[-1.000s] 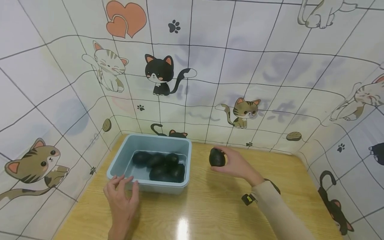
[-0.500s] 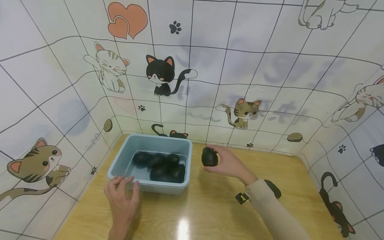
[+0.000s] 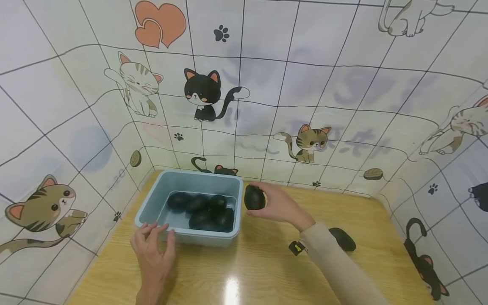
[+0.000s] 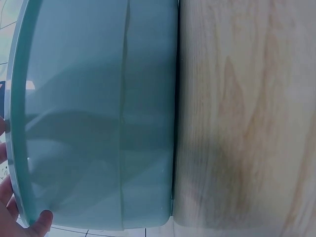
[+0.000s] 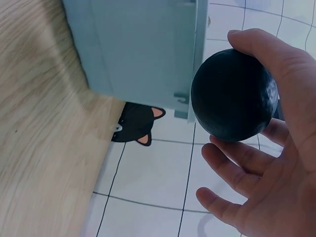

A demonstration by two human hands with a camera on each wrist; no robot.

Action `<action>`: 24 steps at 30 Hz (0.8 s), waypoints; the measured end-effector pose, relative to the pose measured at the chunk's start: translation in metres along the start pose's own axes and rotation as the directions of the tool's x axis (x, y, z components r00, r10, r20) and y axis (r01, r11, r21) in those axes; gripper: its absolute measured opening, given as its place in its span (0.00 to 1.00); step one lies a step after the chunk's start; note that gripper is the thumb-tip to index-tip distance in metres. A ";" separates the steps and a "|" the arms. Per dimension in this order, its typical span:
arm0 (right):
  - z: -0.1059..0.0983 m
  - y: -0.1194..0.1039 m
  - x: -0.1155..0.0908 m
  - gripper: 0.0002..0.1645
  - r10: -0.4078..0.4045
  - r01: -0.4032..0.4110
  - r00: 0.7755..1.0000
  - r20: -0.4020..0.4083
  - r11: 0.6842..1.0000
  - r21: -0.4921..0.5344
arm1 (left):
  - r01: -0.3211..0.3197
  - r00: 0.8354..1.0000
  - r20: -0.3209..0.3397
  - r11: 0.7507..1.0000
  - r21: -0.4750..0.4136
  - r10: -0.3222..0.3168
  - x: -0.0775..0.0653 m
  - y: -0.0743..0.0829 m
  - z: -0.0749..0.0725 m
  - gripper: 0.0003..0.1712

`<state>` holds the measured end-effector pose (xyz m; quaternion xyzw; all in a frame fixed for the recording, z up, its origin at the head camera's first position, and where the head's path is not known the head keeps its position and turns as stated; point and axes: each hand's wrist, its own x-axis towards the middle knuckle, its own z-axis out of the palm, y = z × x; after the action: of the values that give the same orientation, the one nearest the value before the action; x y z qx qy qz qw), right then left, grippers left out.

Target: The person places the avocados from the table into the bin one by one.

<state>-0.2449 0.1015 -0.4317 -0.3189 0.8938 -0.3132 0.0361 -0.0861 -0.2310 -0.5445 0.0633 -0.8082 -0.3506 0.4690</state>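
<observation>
My right hand (image 3: 280, 203) holds a dark avocado (image 3: 254, 197) between thumb and fingers, just right of the bin's right rim in the head view. In the right wrist view the avocado (image 5: 234, 96) overlaps the bin's rim, with the thumb on one side and fingers on the other. Several dark avocados (image 3: 202, 205) lie together inside the light blue plastic bin (image 3: 187, 233). At the bin's front left corner, my left hand (image 3: 154, 250) grips the rim. Its thumb (image 4: 43, 219) lies against the outer wall in the left wrist view, fingers over the edge.
Another avocado (image 3: 342, 239) lies on the wooden table (image 3: 267, 271), partly behind the right sleeve (image 3: 331, 254). A small black buckle (image 3: 296, 248) hangs by that cuff. Tile-patterned sheeting with cartoon cats (image 3: 203, 95) surrounds the table at back and sides.
The right hand has moved left with the avocado, closer to the bin's right rim. More of the avocado on the table shows from behind the sleeve. The left hand stays in place.
</observation>
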 end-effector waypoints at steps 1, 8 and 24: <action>0.000 -0.002 0.001 0.50 -0.007 0.007 1.000 0.002 1.000 0.012 | -0.003 1.000 -0.006 1.000 -0.002 0.003 0.000 0.000 0.000 0.11; 0.002 -0.018 0.008 0.52 -0.022 0.021 0.999 0.031 0.999 0.026 | 0.028 0.999 0.035 0.999 0.018 -0.029 -0.001 -0.001 -0.001 0.12; 0.012 -0.042 0.021 0.52 -0.072 0.080 0.993 0.097 0.994 -0.077 | 0.036 0.998 0.045 0.999 0.028 -0.037 -0.001 -0.002 -0.001 0.13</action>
<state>-0.2353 0.0574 -0.4139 -0.3684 0.8902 -0.2625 0.0535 -0.0854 -0.2330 -0.5460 0.0764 -0.8222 -0.3492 0.4429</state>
